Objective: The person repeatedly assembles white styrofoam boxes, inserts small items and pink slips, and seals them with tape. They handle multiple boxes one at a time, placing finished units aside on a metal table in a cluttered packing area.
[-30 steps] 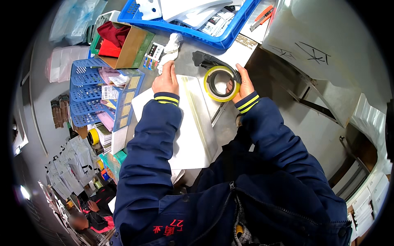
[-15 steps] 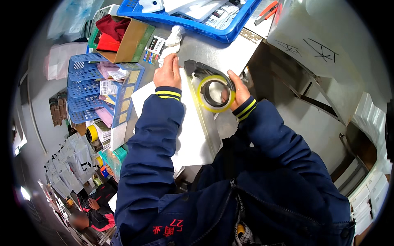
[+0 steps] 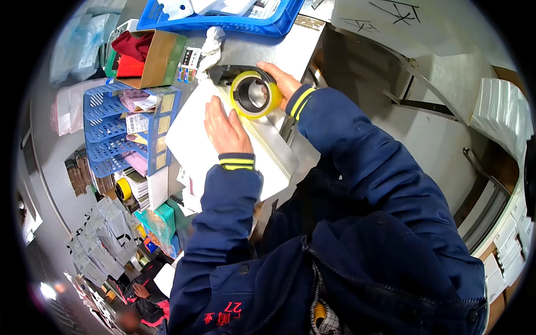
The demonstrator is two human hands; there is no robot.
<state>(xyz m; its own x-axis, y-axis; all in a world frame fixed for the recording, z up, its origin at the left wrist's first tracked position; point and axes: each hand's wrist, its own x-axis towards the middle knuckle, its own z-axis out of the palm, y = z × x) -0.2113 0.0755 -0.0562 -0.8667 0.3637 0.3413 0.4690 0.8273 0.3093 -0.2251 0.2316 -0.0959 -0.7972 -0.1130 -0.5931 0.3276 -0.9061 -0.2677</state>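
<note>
Head view shows white package (image 3: 187, 137) on metal table (image 3: 248, 51), beside grey floor (image 3: 410, 148).

I'm standing in what looks like a packing workshop: a tape dispenser (image 3: 241, 96) in the right hand (image 3: 283, 85), a metal worktop (image 3: 254, 51) just ahead of it, a blue rack (image 3: 106, 130) of paper slips left of the left hand (image 3: 226, 128), grey bags (image 3: 103, 234) farther left, white packages (image 3: 507, 237) stacked well off to the right.

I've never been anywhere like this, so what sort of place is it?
Probably a packing area: the right hand holds a tape dispenser at a white package, and a blue rack of papers stands nearby.
</note>
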